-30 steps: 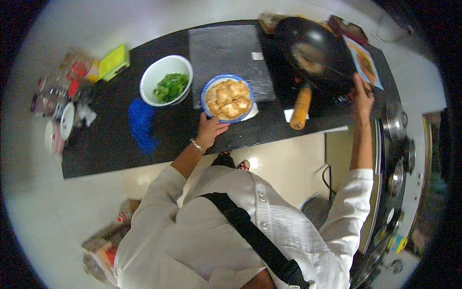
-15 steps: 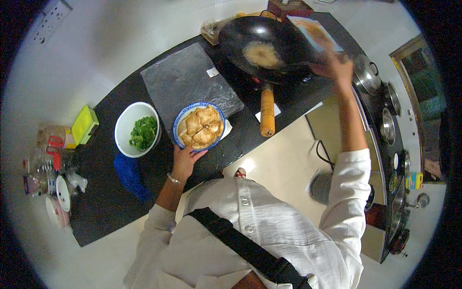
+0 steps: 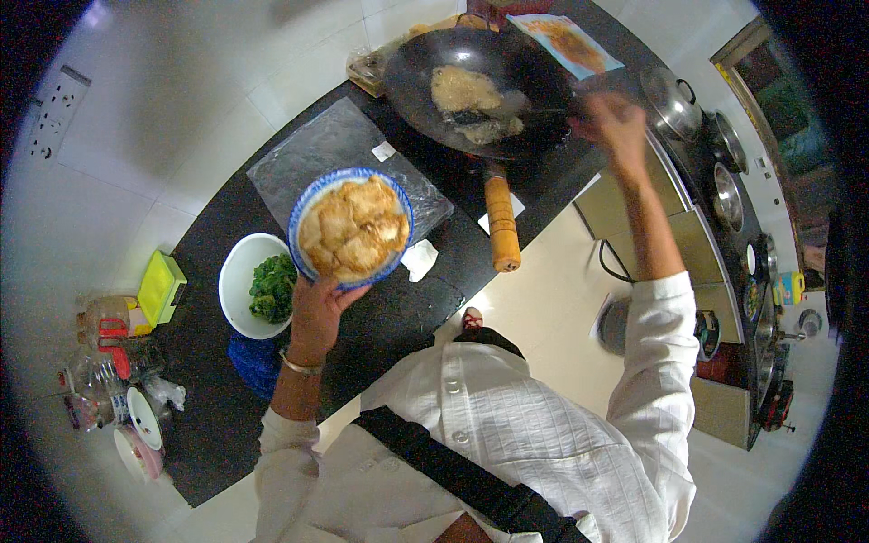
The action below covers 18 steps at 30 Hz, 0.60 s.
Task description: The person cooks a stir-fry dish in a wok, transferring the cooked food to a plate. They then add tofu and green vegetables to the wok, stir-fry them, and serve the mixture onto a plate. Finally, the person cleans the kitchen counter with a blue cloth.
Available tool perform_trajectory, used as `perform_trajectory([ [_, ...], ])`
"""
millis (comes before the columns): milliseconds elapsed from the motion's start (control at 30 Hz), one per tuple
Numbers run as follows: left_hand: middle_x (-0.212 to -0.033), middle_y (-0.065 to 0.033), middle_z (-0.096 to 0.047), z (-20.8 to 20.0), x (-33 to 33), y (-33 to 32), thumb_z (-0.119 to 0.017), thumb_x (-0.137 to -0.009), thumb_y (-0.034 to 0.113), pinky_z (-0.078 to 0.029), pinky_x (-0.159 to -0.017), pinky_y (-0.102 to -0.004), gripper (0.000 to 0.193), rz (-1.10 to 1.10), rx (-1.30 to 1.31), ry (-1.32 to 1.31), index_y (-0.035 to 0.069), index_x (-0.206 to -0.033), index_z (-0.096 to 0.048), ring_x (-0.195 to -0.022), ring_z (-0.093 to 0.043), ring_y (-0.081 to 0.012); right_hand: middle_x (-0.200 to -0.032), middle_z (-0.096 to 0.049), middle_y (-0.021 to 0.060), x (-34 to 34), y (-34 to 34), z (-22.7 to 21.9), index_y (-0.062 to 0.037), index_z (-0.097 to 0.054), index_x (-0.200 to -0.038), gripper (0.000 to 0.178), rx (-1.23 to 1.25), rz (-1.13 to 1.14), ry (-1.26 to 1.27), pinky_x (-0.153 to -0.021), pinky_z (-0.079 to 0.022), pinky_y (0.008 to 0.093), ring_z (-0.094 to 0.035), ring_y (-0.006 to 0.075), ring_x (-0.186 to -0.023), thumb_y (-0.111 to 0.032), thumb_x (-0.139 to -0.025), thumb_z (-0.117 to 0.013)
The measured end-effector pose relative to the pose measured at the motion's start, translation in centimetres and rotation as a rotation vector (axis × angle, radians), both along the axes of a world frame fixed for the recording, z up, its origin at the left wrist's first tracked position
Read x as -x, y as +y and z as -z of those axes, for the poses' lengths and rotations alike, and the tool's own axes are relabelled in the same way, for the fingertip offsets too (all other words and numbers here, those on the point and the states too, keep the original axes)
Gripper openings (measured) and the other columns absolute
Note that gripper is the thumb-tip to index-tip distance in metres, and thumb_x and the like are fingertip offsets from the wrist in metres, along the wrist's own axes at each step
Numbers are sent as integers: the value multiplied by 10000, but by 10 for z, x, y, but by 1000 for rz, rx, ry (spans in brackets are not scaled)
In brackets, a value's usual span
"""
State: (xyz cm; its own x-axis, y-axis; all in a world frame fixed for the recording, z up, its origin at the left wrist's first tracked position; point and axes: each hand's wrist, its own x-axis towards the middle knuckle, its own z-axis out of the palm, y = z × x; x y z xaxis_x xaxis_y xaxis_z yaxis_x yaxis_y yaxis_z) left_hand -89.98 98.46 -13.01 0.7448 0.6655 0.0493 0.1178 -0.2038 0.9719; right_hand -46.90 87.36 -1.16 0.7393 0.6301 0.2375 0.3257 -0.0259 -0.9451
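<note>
Your left hand (image 3: 317,321) held a round, deep dish (image 3: 296,222) with a blue-and-white patterned rim; its fingers (image 3: 352,296) pinched the edge nearest you. Golden-brown, soft-looking fried pieces (image 3: 353,226) filled the dish, just beyond those fingers. You had the dish over the black counter (image 3: 389,326), overlapping a dark grey, rectangular sheet with a shiny surface (image 3: 312,149), which lay past the left fingers. A crumpled white piece of paper (image 3: 419,260) sat near them on the right.

Your right hand (image 3: 620,136) hung beside the right edge of a wide, round, black wok (image 3: 534,68). Its fingers looked curled, but blur hid them, and you could not tell whether they gripped anything. To their left, inside the wok, lay a pale golden fried piece (image 3: 463,89) and, closer to you, a second browned piece (image 3: 493,132). The wok's ridged, tan wooden handle (image 3: 501,222) pointed toward you, below and left of the right fingers. A printed, colourful flat sheet (image 3: 570,45) lay just beyond those same fingers.

Left of your left fingers stood a round white bowl (image 3: 233,290) holding dark green leafy vegetables (image 3: 272,291), with a bright blue bundle (image 3: 255,364) near it, partly behind your wrist.
</note>
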Motion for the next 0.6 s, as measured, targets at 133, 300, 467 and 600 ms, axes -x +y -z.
perform_trajectory([
  [133, -1232, -184, -443, -40, -33, 28, -423, -858, 68, -522, -815, -409, 401, -59, -234, 211, -21, -1239, -335, -1057, -530, -299, -782, -599, 58, 7, 24, 47, 17, -624, -872, 206, -185, -75, 135, -593, -545, 271, -598, 153, -635, -179, -849, -564],
  [300, -1199, -185, -479, -86, -87, 49, -391, -837, 8, -534, -793, -391, 401, -190, 531, -371, -38, -1232, -339, -1024, -550, -312, -687, -587, 43, 2, 2, -12, 12, -606, -796, 218, 43, -175, 125, -575, -525, 250, -586, 124, -612, -187, -851, -537],
  [467, -1150, -208, -509, -103, -147, 86, -381, -835, -17, -547, -760, -385, 388, -109, 529, -254, -74, -1216, -339, -955, -588, -304, -635, -576, 32, -30, -13, -9, 19, -604, -794, 205, 111, -228, -209, -507, -418, 217, -529, 79, -573, -179, -821, -560],
  [600, -1062, -224, -545, -105, -192, 110, -399, -825, 2, -569, -692, -337, 372, -76, 498, -39, -96, -1182, -368, -869, -618, -303, -663, -593, 43, -32, -22, 2, 24, -626, -818, 201, 68, -194, -241, -553, -427, 230, -525, 85, -606, -164, -816, -555],
])
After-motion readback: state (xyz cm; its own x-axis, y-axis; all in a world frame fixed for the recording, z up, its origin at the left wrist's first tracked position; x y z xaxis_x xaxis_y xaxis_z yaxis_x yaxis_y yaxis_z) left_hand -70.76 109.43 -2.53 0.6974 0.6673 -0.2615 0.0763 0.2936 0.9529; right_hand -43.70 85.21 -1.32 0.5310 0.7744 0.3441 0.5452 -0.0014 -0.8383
